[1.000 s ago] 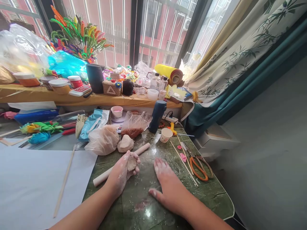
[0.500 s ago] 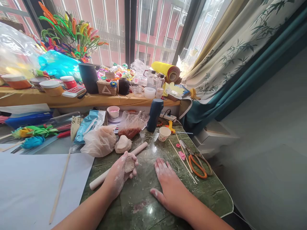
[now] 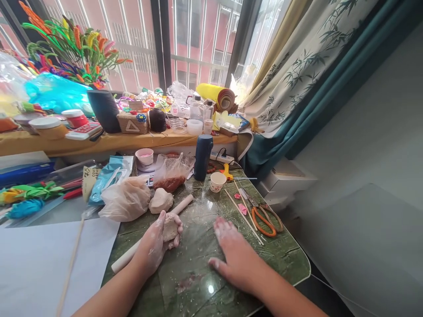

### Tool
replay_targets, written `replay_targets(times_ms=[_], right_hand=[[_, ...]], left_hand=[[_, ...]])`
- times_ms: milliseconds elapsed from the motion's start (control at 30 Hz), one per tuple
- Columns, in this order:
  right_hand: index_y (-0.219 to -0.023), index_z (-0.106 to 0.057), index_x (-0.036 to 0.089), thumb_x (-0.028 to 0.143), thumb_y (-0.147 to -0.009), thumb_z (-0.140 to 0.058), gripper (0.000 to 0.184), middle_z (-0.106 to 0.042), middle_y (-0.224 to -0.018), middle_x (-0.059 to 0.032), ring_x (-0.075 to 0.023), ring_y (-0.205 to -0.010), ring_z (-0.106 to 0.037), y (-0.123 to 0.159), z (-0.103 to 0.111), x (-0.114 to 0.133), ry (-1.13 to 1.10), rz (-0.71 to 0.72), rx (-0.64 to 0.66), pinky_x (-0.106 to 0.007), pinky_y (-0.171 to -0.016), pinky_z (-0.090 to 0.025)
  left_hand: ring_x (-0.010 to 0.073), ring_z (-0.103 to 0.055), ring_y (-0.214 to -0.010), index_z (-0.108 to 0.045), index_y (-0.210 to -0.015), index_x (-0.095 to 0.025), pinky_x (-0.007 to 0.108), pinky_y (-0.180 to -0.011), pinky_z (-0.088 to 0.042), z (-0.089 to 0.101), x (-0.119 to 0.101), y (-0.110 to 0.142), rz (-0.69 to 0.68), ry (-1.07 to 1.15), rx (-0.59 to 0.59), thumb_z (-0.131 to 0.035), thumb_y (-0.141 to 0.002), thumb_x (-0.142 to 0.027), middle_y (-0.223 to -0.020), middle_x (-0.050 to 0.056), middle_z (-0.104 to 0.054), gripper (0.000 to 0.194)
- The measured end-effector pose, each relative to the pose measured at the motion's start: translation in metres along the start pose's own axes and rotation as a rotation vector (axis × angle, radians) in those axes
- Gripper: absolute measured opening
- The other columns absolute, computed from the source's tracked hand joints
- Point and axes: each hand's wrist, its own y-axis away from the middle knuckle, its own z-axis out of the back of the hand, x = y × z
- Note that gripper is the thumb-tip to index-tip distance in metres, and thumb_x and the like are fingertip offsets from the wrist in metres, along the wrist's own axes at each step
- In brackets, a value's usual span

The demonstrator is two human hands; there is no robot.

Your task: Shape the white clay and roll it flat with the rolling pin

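A pale lump of clay [image 3: 170,227] rests in my left hand [image 3: 157,246], whose dusty fingers curl around it. Beneath that hand, a white rolling pin [image 3: 127,256] lies diagonally on the green table [image 3: 194,304]. My right hand [image 3: 233,253] is palm down on the tabletop, fingers stretched out and thumb spread, with whitish powder on the fingertips. Just beyond the left hand sits a second, larger lump of clay [image 3: 161,201], beside a crumpled plastic bag [image 3: 127,200].
Scissors with orange handles [image 3: 264,221], thin wooden sticks [image 3: 244,215] and pink scraps lie at the right. A paper cup [image 3: 218,182] and a dark blue cylinder [image 3: 202,158] stand farther back. White paper [image 3: 49,264] covers the left side. Jars and craft supplies crowd the windowsill [image 3: 132,143].
The view has turned slightly right, so everything appears shifted left. My right hand has slid a little to the right across the table. The left hand still holds the clay.
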Motion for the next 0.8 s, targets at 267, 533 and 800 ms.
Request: replay_targets(times_ms=[267, 533, 800], right_hand=[[-0.16, -0.018, 0.005, 0.054, -0.1, -0.048, 0.083, -0.008, -0.165, -0.018, -0.0308, -0.156, -0.006, 0.002, -0.049, 0.042, 0.027, 0.382, -0.009, -0.048, -0.127, -0.013], [-0.161, -0.011, 0.005, 0.066, -0.092, -0.052, 0.101, -0.001, -0.167, -0.0171, -0.0343, -0.155, -0.001, -0.017, -0.015, 0.025, -0.019, 0.067, -0.078, -0.05, -0.127, -0.009], [-0.16, -0.019, 0.005, 0.065, -0.094, -0.052, 0.095, -0.008, -0.168, -0.0171, -0.0306, -0.156, 0.0, -0.049, 0.002, 0.065, -0.048, 0.275, -0.045, -0.045, -0.128, -0.004]], left_hand=[[0.0107, -0.053, -0.044, -0.063, -0.079, -0.018, 0.019, -0.042, -0.034, -0.002, 0.0, -0.001, 0.003, 0.012, -0.024, -0.066, -0.082, -0.065, -0.066, 0.0, -0.066, 0.047], [0.0112, -0.052, -0.044, -0.064, -0.079, -0.017, 0.02, -0.042, -0.034, -0.005, -0.004, 0.006, -0.033, 0.028, -0.027, -0.066, -0.083, -0.063, -0.066, 0.001, -0.066, 0.046], [0.0126, -0.055, -0.047, -0.065, -0.078, -0.017, 0.02, -0.044, -0.038, -0.002, -0.002, 0.008, -0.044, 0.088, -0.044, -0.066, -0.081, -0.066, -0.065, 0.001, -0.066, 0.05]])
